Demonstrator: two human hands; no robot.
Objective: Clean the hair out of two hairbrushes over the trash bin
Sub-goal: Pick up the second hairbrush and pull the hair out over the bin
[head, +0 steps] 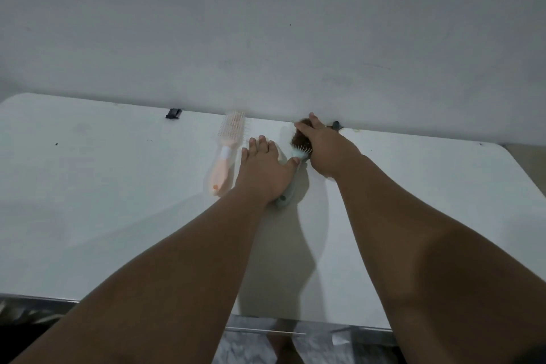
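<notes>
1. Black clip [173, 113] on the far edge of the white table [88, 192], against the wall.
2. Peach hairbrush [227, 145] lies flat on the table, bristles up, head toward the wall. It sits just left of the left hand, untouched.
3. Left hand [264, 170]: palm down over the teal hairbrush [300, 153] handle, fingers straight and slightly spread, thumb tip pressing at the brush neck. Handle end shows by the wrist.
4. Teal hairbrush lies on the table between the hands, pale pins visible on its head.
5. Brown hair clump [299, 135] sits on that head. Right hand [325, 148] has its fingers curled over the clump, gripping it.
6. Second black clip [336, 125] just past the right hand.
</notes>
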